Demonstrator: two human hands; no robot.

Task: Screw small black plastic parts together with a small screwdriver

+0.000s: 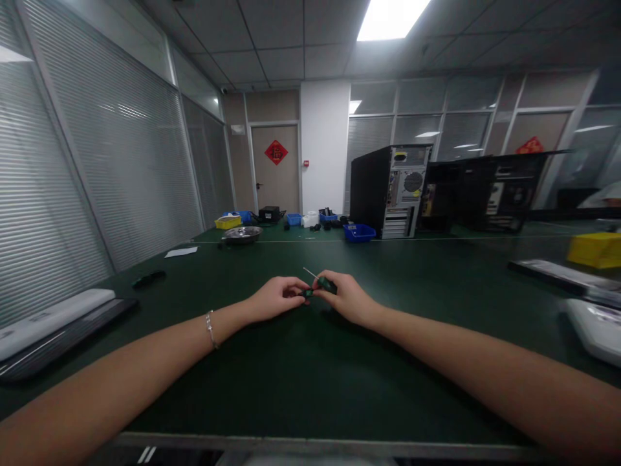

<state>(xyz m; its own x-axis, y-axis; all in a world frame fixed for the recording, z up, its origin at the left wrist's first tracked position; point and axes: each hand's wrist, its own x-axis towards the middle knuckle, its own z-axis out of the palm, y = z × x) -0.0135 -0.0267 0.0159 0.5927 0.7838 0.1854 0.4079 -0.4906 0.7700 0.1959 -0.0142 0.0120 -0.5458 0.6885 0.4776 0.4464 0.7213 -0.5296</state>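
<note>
The fingers [297, 285] of the left hand [276, 299] are curled in and pinched on a small dark part [306, 293], which sits right at the meeting point of both hands, just above the green surface [310, 388]. The fingers of the right hand [347, 299] are closed around the green handle of a small screwdriver [324, 283], whose thin pale shaft slants up and away to the left, so its long axis runs from the right hand's grip toward the far left. The small part lies at the handle's near end, touching or nearly touching it; both hands are about equally close, the left one holding it. What the part is cannot be made out: it is tiny and largely covered by fingertips, and whether the screwdriver's tip or its butt meets it is unclear. A bracelet [210, 329] circles the left wrist. Further out on the surface lie a white device [53, 317] at the left edge, a sheet of paper [181, 252], a metal bowl [242, 234], blue and yellow bins, including a blue bin [359, 232], and two opened computer cases [391, 189]; another white device [596, 327] at the right is cut off by the frame.
</note>
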